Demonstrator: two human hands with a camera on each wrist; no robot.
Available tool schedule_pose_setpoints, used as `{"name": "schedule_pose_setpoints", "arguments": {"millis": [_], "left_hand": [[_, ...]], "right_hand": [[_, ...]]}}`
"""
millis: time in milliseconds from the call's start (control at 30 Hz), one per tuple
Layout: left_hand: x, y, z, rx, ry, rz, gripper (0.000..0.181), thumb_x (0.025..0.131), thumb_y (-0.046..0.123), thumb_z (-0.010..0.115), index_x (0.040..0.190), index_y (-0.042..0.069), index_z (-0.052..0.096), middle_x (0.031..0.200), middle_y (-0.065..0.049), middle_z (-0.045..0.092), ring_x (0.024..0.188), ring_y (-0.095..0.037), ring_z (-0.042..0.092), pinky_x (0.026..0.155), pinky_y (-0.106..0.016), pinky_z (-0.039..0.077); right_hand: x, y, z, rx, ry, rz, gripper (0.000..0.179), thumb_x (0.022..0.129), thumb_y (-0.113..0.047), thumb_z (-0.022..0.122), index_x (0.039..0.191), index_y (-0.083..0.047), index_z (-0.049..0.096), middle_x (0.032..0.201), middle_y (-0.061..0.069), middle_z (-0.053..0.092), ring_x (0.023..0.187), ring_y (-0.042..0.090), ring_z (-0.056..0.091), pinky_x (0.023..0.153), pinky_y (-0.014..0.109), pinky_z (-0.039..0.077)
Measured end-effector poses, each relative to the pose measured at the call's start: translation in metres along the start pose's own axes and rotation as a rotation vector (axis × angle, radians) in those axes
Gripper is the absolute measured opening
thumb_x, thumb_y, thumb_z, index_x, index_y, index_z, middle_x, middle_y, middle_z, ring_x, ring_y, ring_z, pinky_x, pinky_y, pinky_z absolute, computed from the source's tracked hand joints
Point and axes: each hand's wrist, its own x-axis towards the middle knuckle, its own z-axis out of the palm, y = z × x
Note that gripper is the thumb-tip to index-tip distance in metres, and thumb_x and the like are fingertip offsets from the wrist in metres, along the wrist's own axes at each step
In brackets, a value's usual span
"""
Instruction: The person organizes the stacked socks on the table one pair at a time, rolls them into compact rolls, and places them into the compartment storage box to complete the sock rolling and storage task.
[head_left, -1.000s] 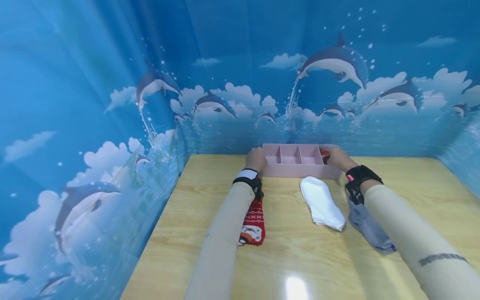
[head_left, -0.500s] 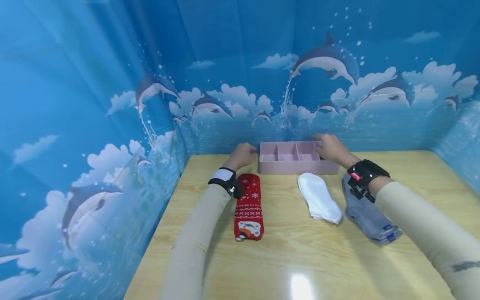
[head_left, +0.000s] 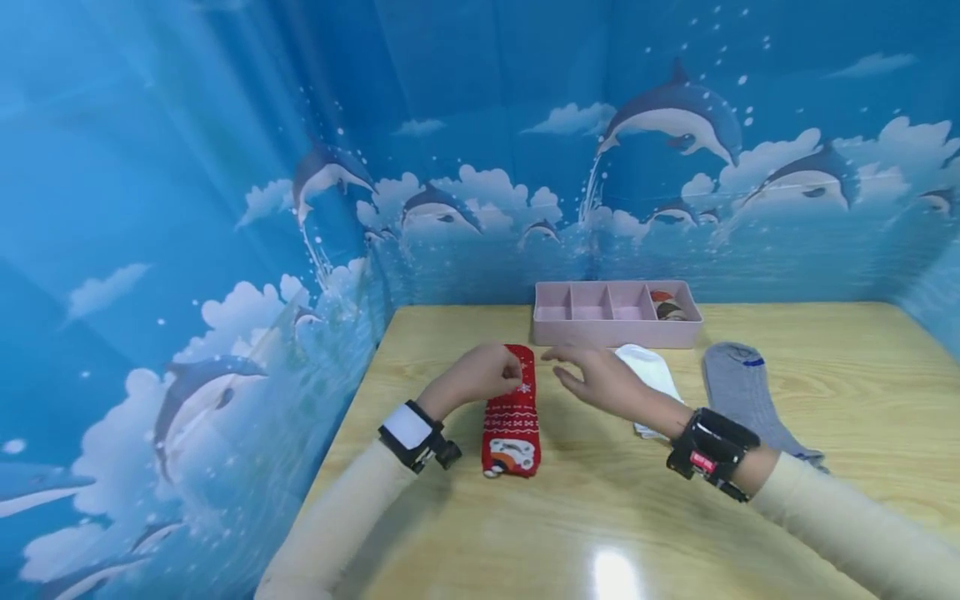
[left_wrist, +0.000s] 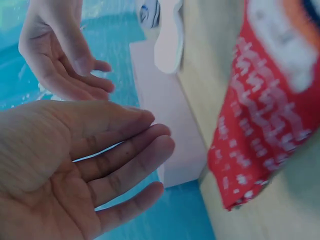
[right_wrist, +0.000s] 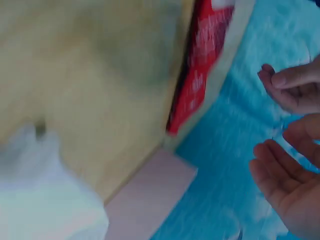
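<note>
My left hand (head_left: 480, 373) hovers over the upper part of the red patterned socks (head_left: 512, 417), fingers loosely bent and holding nothing. To its right my right hand (head_left: 596, 379) is in the air, fingers relaxed, between the red socks and the white socks (head_left: 648, 371), which the right hand and forearm partly cover. In the left wrist view the left hand (left_wrist: 100, 160) shows its palm with nothing in it, and the red socks (left_wrist: 260, 110) lie beyond the fingertips. Grey socks (head_left: 742, 392) lie at the right, partly behind the right wrist.
A pink divided box (head_left: 615, 335) stands at the back of the wooden table (head_left: 540, 533), against the blue dolphin backdrop (head_left: 480, 125). Its rightmost compartment holds a rolled brown item with red on it (head_left: 666, 307).
Both hands have left the pink box and come back toward the person, closer together, above the red socks and the white socks. The right hand uncovers the box's filled compartment.
</note>
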Motion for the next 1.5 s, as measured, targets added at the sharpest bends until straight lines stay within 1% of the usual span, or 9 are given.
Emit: {"name": "schedule_pose_setpoints", "arguments": {"millis": [333,433,700,800,967,1100,1200,1367,1500], "left_hand": [[-0.038,0.002,0.032,0.031,-0.173,-0.119,0.007,0.088,0.016,0.079,0.081,0.018,0.077,0.073,0.010,0.068,0.067,-0.006,0.060,0.064,-0.022,0.049],[-0.045,-0.001,0.042,0.035,-0.215,-0.121,0.005,0.085,0.016,0.081,0.082,0.019,0.079,0.073,0.011,0.069,0.066,-0.005,0.059,0.063,-0.022,0.049],[-0.063,-0.005,0.060,0.046,-0.185,-0.110,0.027,0.067,0.023,0.094,0.088,0.018,0.078,0.086,0.010,0.064,0.073,-0.005,0.056,0.065,-0.022,0.047],[-0.065,-0.003,0.063,0.057,-0.150,-0.097,0.025,0.067,0.019,0.094,0.084,0.018,0.076,0.082,0.011,0.062,0.071,-0.005,0.055,0.064,-0.022,0.046],[-0.062,-0.002,0.066,0.101,-0.113,-0.070,0.021,0.069,0.013,0.090,0.082,0.018,0.074,0.075,0.012,0.062,0.068,-0.005,0.053,0.062,-0.021,0.045],[-0.062,-0.003,0.064,0.038,-0.122,-0.100,0.014,0.074,0.009,0.081,0.072,0.018,0.070,0.066,0.009,0.058,0.060,-0.007,0.050,0.056,-0.022,0.041],[-0.060,-0.006,0.062,-0.039,-0.123,-0.129,0.015,0.077,0.007,0.077,0.073,0.018,0.069,0.065,0.007,0.056,0.059,-0.009,0.049,0.055,-0.023,0.040],[-0.054,-0.013,0.061,-0.109,-0.112,-0.141,0.014,0.085,0.009,0.077,0.096,0.016,0.072,0.079,0.008,0.062,0.069,-0.007,0.055,0.063,-0.022,0.046],[-0.050,-0.017,0.063,-0.158,-0.132,-0.171,0.007,0.091,0.011,0.072,0.096,0.014,0.068,0.081,0.006,0.063,0.070,-0.009,0.057,0.064,-0.023,0.048]], "right_hand": [[-0.025,-0.024,0.062,-0.033,-0.209,-0.196,0.018,0.084,-0.008,0.081,0.102,-0.009,0.077,0.097,0.002,0.074,0.088,0.015,0.071,0.077,0.025,0.058],[-0.030,-0.028,0.075,-0.069,-0.241,-0.254,0.014,0.084,-0.014,0.082,0.097,-0.011,0.078,0.091,-0.001,0.072,0.081,0.008,0.067,0.072,0.019,0.055],[-0.037,-0.039,0.092,-0.164,-0.185,-0.321,0.018,0.076,-0.023,0.087,0.082,-0.013,0.073,0.084,-0.005,0.063,0.071,0.005,0.055,0.064,0.017,0.048],[-0.036,-0.041,0.093,-0.136,-0.165,-0.289,0.011,0.076,-0.016,0.084,0.078,-0.013,0.073,0.081,-0.005,0.059,0.070,0.005,0.051,0.061,0.016,0.046],[-0.033,-0.040,0.093,-0.002,-0.212,-0.114,0.006,0.079,-0.010,0.076,0.076,-0.014,0.074,0.080,-0.006,0.057,0.071,0.004,0.049,0.062,0.018,0.046],[-0.030,-0.036,0.090,0.114,-0.274,0.019,0.008,0.086,-0.008,0.072,0.081,-0.013,0.071,0.075,-0.008,0.063,0.067,0.001,0.052,0.065,0.020,0.048],[-0.028,-0.035,0.088,0.170,-0.283,0.064,0.008,0.088,-0.006,0.070,0.091,-0.012,0.066,0.076,-0.006,0.064,0.066,0.003,0.055,0.063,0.022,0.049],[-0.030,-0.038,0.091,0.083,-0.206,-0.008,0.020,0.090,-0.004,0.071,0.109,-0.010,0.068,0.092,0.000,0.072,0.079,0.014,0.069,0.070,0.026,0.056],[-0.034,-0.041,0.095,-0.098,-0.117,-0.116,0.008,0.088,-0.008,0.074,0.096,-0.010,0.075,0.085,0.000,0.065,0.068,0.012,0.062,0.061,0.022,0.051]]}}
